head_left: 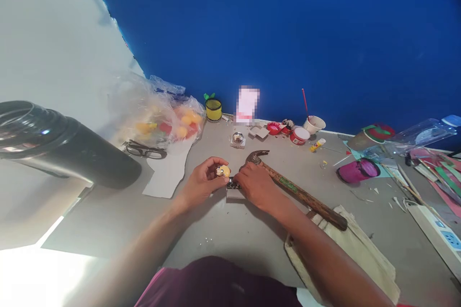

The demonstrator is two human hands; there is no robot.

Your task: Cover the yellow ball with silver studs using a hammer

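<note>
My left hand (205, 180) holds a small yellow ball (224, 171) between thumb and fingers. Shiny silver bits cover part of the ball's surface. Just to the right, my right hand (256, 182) bends its fingers down over a little heap of silver pieces (234, 183) on a white card or low box (236, 194). Its fingertips are pressed together, and whatever they pinch is too small to make out. Behind the right hand lies a claw hammer (306, 196) with a worn wooden handle. Farther back, a silver-covered ball (237, 137) rests on a small white piece.
A large dark bottle (72, 144) leans in at left, near eyeglasses (146, 150) and a plastic bag (162, 115). A paper cup (314, 124), red-lidded tub (299, 135) and glue stick (318, 144) stand behind. A cloth (356, 249) and power strip (435, 235) lie at right.
</note>
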